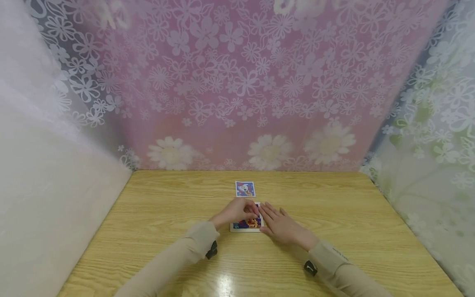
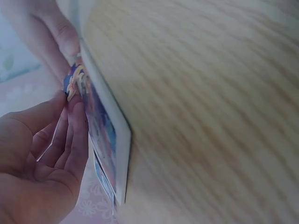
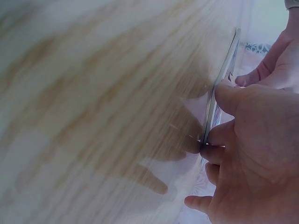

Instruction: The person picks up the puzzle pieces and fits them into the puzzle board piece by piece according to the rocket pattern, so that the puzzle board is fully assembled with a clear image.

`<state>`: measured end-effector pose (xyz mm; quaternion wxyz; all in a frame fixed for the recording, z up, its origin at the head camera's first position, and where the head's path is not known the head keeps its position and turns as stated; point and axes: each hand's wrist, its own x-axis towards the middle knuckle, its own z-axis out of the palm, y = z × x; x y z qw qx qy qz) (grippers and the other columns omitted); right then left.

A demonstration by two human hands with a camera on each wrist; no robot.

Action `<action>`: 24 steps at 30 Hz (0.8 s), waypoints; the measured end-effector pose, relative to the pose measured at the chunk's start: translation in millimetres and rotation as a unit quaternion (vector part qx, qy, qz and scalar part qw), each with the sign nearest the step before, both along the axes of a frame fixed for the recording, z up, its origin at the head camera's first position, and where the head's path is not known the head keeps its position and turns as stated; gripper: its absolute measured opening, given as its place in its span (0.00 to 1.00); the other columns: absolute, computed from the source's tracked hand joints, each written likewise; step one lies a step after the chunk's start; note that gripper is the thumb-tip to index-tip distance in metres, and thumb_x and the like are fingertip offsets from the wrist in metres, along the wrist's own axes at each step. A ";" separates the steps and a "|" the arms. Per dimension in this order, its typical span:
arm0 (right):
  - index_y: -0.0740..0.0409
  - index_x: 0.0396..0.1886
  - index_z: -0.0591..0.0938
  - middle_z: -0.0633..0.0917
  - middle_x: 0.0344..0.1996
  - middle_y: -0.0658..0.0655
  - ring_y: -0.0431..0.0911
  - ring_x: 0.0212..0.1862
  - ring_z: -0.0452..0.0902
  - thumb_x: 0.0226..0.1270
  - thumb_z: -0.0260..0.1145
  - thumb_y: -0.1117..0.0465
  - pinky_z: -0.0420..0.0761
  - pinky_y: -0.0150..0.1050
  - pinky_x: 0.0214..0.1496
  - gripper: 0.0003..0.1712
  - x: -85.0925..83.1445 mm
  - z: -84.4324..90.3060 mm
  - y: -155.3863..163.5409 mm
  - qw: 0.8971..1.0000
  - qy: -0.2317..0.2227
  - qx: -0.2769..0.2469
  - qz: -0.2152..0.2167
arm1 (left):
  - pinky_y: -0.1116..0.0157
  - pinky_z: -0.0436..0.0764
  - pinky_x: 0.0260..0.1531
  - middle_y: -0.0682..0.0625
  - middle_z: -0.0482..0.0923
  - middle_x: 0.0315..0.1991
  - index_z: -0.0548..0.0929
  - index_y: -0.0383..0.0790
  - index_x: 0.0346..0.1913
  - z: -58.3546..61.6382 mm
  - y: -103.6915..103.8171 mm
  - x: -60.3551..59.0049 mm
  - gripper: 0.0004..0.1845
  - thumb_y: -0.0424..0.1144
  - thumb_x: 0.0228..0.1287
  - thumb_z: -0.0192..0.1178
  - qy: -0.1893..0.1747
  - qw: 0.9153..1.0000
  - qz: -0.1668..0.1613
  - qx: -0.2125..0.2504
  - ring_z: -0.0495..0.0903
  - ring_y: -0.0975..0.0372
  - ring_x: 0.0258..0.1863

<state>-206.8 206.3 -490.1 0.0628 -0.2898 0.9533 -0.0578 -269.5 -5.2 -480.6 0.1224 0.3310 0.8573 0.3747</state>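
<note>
A small puzzle in a white-rimmed tray (image 1: 233, 230) lies on the table with a dark, colourful picture in it. My left hand (image 1: 239, 210) is over it. In the left wrist view, its thumb and fingers pinch a purple and orange jigsaw piece (image 2: 72, 83), tilted up at the tray's surface. My right hand (image 1: 283, 227) rests along the tray's right side, fingers extended and fingertips at the rim. In the right wrist view, fingers (image 3: 216, 154) of that hand touch the tray's thin edge (image 3: 209, 112). Part of the picture is hidden under the left hand.
Just behind the tray lies a square picture card (image 1: 245, 189) with a white cartoon figure on blue. The wood-grain table (image 1: 167, 198) meets a pink flowered curtain (image 1: 230, 103) at the back. Pale hangings stand along both sides.
</note>
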 end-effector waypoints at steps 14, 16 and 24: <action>0.68 0.79 0.57 0.57 0.79 0.65 0.60 0.80 0.47 0.83 0.50 0.47 0.59 0.70 0.71 0.38 -0.3 2.0 -0.3 1.000 0.003 0.005 0.006 | 0.76 0.79 0.27 0.53 0.86 0.30 0.89 0.38 0.35 -2.3 2.6 5.0 0.06 0.35 0.58 0.75 0.043 0.999 -0.002 -0.022 0.79 0.70 0.25; 0.68 0.79 0.57 0.57 0.79 0.65 0.60 0.80 0.47 0.83 0.50 0.46 0.60 0.70 0.71 0.39 -0.3 1.9 -0.1 1.000 0.004 0.005 0.007 | 0.76 0.79 0.27 0.52 0.86 0.30 0.88 0.37 0.35 -1.4 3.2 6.3 0.07 0.34 0.57 0.76 0.051 0.998 -0.007 -0.021 0.79 0.69 0.25; 0.68 0.79 0.57 0.57 0.79 0.66 0.60 0.80 0.47 0.83 0.50 0.47 0.59 0.70 0.72 0.38 0.2 1.7 0.0 1.000 0.000 0.001 0.004 | 0.77 0.79 0.29 0.53 0.85 0.30 0.86 0.40 0.34 -5.0 7.0 3.0 0.07 0.35 0.57 0.75 0.055 0.998 -0.010 -0.040 0.79 0.71 0.26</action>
